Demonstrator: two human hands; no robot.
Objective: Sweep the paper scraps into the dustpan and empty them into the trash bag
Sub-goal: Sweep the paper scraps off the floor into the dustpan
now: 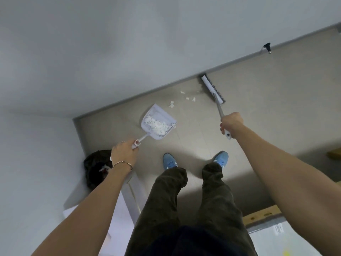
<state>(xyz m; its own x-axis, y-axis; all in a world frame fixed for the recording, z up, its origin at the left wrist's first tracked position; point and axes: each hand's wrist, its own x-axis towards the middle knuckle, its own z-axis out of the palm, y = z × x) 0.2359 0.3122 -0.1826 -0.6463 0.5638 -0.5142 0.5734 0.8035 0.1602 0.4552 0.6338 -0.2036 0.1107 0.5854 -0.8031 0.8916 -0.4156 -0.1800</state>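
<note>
1. The person stands on a beige floor (258, 100) near a corner of white walls, looking down at their own legs in dark trousers and a pair of blue shoes (169, 161).
2. The left hand (124, 153) is closed around the end of the handle of a white dustpan (158, 123); a thin bracelet (123, 163) sits on that wrist.
3. The dustpan lies ahead of the left shoe, with its open mouth turned toward the wall, and a heap of white paper scraps (156, 124) fills its rear part.
4. The right hand (232, 124) is clamped around the handle of a broom (213, 89), whose white tip sticks out below the fist.
5. The broom head, white on top with dark bristles, lies at the base of the wall, one end touching the grey baseboard (147, 93).
6. A few loose scraps (188, 97) lie on the floor between the dustpan mouth and the broom head, near the baseboard.
7. A black trash bag (96, 169) sits in the corner just beside the left wrist, partly hidden by the forearm; something white and red shows inside its opening.
8. A small dark door stop (267, 47) is fixed by the wall at the far right.
</note>
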